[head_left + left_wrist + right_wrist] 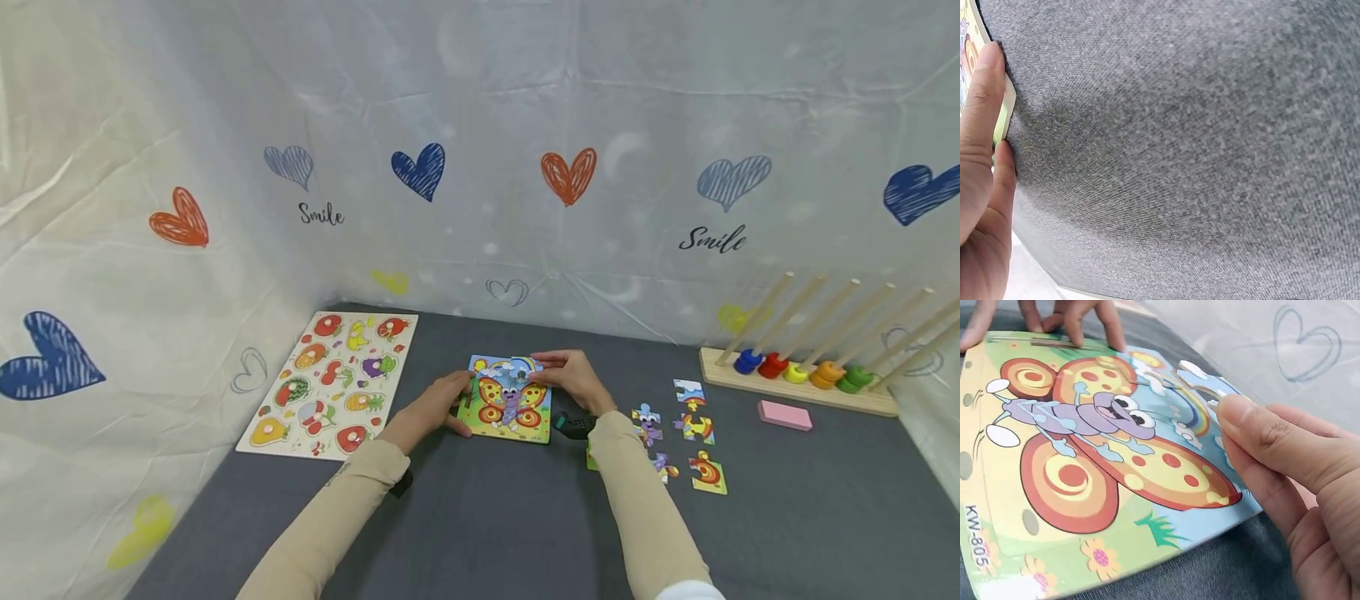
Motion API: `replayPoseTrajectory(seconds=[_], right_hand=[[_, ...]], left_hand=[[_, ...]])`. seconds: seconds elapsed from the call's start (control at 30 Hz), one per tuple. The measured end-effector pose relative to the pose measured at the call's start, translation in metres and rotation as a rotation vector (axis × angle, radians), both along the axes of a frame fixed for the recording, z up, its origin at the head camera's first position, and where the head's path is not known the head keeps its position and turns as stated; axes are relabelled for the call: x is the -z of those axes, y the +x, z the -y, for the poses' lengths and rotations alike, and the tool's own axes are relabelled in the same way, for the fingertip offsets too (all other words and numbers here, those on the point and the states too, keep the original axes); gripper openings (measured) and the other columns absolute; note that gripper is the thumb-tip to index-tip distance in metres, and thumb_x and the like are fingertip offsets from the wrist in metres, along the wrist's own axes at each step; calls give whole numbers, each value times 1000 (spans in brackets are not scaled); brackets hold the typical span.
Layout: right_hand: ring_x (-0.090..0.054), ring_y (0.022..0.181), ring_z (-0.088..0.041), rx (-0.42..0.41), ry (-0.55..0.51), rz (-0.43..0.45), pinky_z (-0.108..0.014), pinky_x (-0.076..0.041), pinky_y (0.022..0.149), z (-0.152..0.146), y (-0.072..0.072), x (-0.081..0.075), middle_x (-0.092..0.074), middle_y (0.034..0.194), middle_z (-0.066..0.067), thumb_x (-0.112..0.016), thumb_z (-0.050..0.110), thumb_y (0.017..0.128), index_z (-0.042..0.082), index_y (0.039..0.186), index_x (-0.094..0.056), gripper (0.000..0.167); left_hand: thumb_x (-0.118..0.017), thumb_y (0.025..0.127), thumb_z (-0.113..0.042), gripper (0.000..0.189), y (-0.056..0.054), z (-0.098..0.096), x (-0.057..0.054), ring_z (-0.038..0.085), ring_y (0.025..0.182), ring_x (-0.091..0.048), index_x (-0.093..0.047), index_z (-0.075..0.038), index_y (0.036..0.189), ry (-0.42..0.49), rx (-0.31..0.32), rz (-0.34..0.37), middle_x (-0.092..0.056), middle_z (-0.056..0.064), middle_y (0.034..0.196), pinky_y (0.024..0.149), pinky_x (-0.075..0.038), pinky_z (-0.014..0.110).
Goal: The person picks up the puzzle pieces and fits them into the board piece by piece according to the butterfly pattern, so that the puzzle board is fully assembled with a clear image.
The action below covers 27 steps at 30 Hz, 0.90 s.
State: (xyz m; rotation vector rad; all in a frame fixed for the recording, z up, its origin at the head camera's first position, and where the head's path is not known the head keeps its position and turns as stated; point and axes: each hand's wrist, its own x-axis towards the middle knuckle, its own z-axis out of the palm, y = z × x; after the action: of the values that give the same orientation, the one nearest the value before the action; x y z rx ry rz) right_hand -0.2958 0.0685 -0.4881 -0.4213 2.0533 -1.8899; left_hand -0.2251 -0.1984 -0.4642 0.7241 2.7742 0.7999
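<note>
A butterfly jigsaw board (pixel 491 427) lies on the dark cloth in front of the person. At its left edge the left hand (pixel 435 404) rests with its fingers and thumb against the side, near the lower left corner in the left wrist view. The right hand (pixel 570 379) pinches a blue sky-and-cloud puzzle piece (pixel 1197 380) between thumb and fingers at the board's upper right corner. In the right wrist view this piece stands slightly raised over the printed rainbow, partly hidden by the thumb.
Several loose puzzle pieces (pixel 708 473) lie right of the board, some behind the right forearm. A fruit puzzle board (pixel 251 442) lies at left. Far right stand a wooden peg rack (pixel 840 400) with coloured rings and a pink block (pixel 785 415). A heart-printed curtain (pixel 480 100) closes the back.
</note>
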Motion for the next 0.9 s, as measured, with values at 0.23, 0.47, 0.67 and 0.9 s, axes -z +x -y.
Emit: replayPoseTrajectory(seconds=[0.23, 0.47, 0.67, 0.9], right_hand=[[-68, 87, -20, -3, 73, -44, -32, -55, 73, 15, -1, 0, -67, 109, -24, -74, 2, 82, -6, 121, -63, 41], [-68, 78, -21, 25, 187, -67, -30, -54, 67, 21, 0, -1, -70, 96, -20, -75, 5, 82, -4, 118, -66, 38], [-65, 71, -19, 74, 329, -130, -29, -51, 63, 26, 0, -8, -70, 92, -14, -79, 10, 79, -1, 113, -70, 36], [-62, 68, -19, 96, 548, -210, -29, -50, 59, 39, 0, -16, -69, 91, -14, -81, 15, 78, 0, 109, -72, 35]], left_hand=[[-89, 65, -16, 55, 1, 3, -1, 36, 109, -52, -49, 3, 98, -2, 10, -23, -41, 25, 140, 90, -45, 45], [-88, 68, -16, 53, 0, 0, -1, 36, 112, -51, -49, 2, 99, 11, 7, 2, -40, 24, 142, 92, -44, 46], [-89, 66, -16, 54, -2, -2, -1, 36, 115, -51, -49, 2, 98, 11, 10, -7, -40, 24, 142, 92, -45, 45], [-88, 67, -16, 58, 0, -1, 0, 38, 118, -49, -52, 4, 108, 3, -9, 10, -40, 25, 141, 96, -43, 47]])
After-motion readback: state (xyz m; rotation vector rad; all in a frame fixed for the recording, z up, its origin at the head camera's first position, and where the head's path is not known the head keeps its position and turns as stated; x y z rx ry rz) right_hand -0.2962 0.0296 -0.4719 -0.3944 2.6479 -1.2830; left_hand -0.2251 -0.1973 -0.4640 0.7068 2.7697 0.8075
